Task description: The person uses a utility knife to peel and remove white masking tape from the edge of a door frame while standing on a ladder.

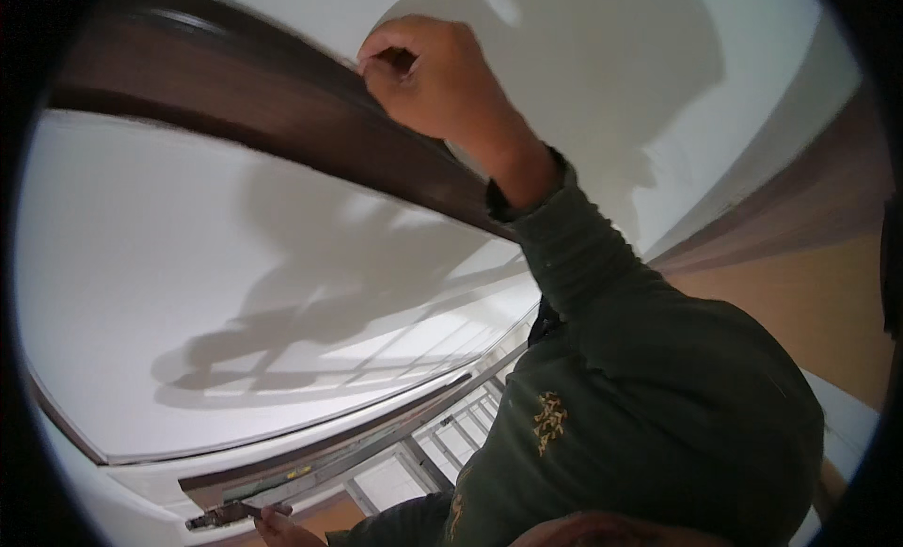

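My right hand [437, 81] is raised against the upper edge of a dark brown board [296, 120] that runs across the white wall. Its thumb and forefinger meet in a pinch, leaving a loop between them. Nothing shows between the fingertips, though something very thin could be hidden there. Low on the left, my left hand [282, 529] is partly cut off by the picture's rim. It grips the handle of a small dark-stained tool [229, 513], perhaps a paintbrush; its kind is hard to tell.
A metal ladder [413, 459] drops away beside my torso [635, 420] in a dark green shirt. White wall [127, 251] with cast shadows lies below the board. More white wall [705, 159] and a brown band [783, 201] lie to the right.
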The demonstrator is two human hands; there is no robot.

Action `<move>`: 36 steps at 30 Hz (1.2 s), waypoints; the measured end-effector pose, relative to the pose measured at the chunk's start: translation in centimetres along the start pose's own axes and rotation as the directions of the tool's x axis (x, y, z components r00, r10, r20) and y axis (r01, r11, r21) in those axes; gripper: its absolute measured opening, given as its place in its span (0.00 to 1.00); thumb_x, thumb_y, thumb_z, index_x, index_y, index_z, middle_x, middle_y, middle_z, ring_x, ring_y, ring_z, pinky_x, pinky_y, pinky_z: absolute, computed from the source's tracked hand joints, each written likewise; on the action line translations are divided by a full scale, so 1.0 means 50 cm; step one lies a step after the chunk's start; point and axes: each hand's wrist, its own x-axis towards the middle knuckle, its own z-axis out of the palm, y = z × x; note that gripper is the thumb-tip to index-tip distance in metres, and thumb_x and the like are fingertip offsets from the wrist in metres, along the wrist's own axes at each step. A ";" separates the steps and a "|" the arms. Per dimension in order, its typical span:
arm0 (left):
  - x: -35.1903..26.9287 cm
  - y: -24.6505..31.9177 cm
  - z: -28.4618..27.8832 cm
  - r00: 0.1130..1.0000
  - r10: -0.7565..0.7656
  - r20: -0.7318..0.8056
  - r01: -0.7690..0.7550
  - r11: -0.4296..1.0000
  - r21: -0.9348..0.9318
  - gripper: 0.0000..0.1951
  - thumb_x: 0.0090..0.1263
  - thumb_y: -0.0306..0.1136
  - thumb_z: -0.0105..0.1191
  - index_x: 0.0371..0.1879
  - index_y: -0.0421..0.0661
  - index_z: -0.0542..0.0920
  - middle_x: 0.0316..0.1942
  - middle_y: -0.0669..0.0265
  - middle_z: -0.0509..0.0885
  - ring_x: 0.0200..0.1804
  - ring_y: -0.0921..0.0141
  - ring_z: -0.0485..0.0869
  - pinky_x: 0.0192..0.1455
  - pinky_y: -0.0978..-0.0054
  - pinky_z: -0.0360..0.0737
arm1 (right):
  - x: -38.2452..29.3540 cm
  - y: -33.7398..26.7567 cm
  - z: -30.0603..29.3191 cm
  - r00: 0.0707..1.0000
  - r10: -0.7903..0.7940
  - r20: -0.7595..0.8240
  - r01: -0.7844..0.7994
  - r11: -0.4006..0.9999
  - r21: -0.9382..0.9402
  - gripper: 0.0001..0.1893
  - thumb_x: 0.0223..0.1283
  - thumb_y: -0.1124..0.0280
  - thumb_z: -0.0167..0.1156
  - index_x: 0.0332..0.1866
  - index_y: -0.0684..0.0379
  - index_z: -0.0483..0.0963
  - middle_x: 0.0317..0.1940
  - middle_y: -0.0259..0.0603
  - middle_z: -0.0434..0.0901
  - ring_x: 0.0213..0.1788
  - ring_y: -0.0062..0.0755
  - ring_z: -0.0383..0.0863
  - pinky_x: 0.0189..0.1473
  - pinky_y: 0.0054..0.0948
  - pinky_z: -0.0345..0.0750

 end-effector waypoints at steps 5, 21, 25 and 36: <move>0.008 -0.023 0.025 0.970 -0.240 0.039 0.242 0.940 -0.242 0.16 0.76 0.39 0.42 0.38 0.38 0.77 0.26 0.62 0.80 0.33 0.68 0.79 0.42 0.68 0.74 | 0.016 -0.022 0.009 0.996 -0.091 -0.018 0.090 0.995 -0.043 0.03 0.54 0.79 0.61 0.33 0.64 0.80 0.27 0.40 0.83 0.28 0.23 0.82 0.33 0.21 0.78; 0.006 -0.029 0.015 0.980 -0.186 0.068 0.194 0.971 -0.142 0.18 0.78 0.42 0.40 0.40 0.39 0.78 0.27 0.62 0.81 0.32 0.65 0.80 0.39 0.66 0.74 | 0.037 -0.045 -0.006 0.994 0.027 0.110 -0.015 0.994 -0.109 0.03 0.52 0.79 0.58 0.30 0.65 0.79 0.26 0.49 0.81 0.28 0.45 0.81 0.34 0.34 0.78; 0.003 -0.034 0.024 0.977 -0.206 0.054 0.211 0.966 -0.152 0.19 0.78 0.43 0.40 0.40 0.38 0.78 0.28 0.61 0.82 0.34 0.64 0.82 0.40 0.64 0.75 | 0.038 -0.049 -0.002 0.993 0.023 0.114 -0.006 0.989 -0.146 0.04 0.52 0.78 0.57 0.31 0.65 0.79 0.26 0.50 0.81 0.29 0.48 0.81 0.36 0.36 0.78; -0.002 0.053 0.003 0.978 -0.174 -0.116 0.162 0.981 -0.104 0.20 0.70 0.42 0.42 0.29 0.44 0.86 0.23 0.65 0.86 0.29 0.63 0.84 0.37 0.61 0.78 | 0.015 -0.022 0.030 0.991 -0.126 0.047 0.135 0.936 -0.325 0.06 0.56 0.74 0.57 0.34 0.64 0.70 0.31 0.52 0.76 0.35 0.55 0.78 0.38 0.45 0.76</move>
